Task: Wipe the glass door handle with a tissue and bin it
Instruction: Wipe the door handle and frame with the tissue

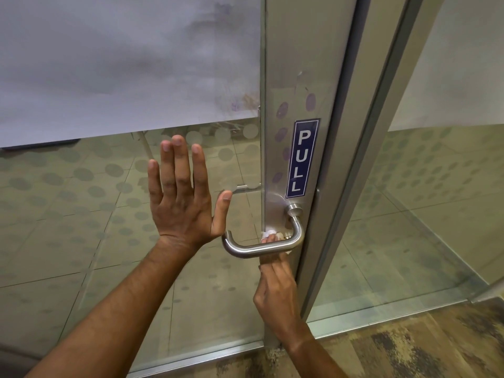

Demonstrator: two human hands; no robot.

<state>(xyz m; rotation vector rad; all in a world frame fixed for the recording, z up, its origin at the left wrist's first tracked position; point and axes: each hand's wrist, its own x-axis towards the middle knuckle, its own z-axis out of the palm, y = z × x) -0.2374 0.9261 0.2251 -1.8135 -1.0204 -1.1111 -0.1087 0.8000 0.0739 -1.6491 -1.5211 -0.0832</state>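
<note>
A brushed steel lever handle sticks out from the metal stile of the glass door, under a blue PULL sign. My right hand reaches up from below the handle and holds a crumpled white tissue against the back of the lever, near its bend. The fingertips and most of the tissue are hidden behind the bar. My left hand lies flat on the glass to the left of the handle, fingers spread, holding nothing.
The grey door frame runs up right of the handle, with a fixed glass panel beyond. Frosted film and dot patterns cover the glass. Worn wood-look flooring lies at bottom right. No bin is in view.
</note>
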